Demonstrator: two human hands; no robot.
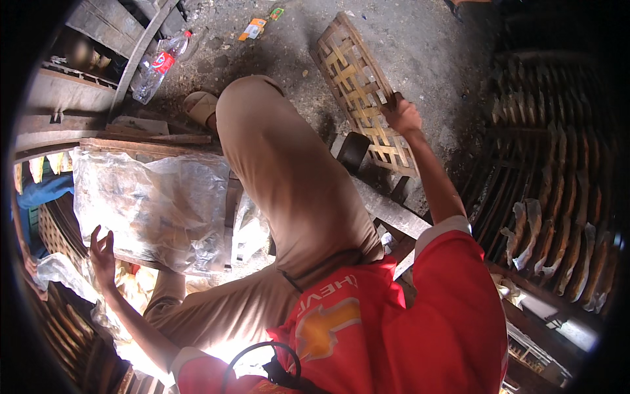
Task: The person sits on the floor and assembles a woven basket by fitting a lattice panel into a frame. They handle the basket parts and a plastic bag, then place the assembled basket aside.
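My right hand point(401, 115) grips the edge of a woven bamboo lattice tray point(357, 85) that stands tilted on the dirt floor ahead of me. Out to the side, my left hand point(102, 253) hovers with fingers spread and holds nothing, just beside a large crumpled clear plastic sheet point(151, 203) that covers a wooden frame. My bent leg in tan trousers point(289, 184) stretches forward between the two hands.
A clear plastic bottle point(159, 65) lies on the floor at the upper left next to wooden planks point(141, 46). Dark curved racks point(558, 197) with pale strips draped on them fill the right side. Woven trays point(56, 230) are stacked at the left.
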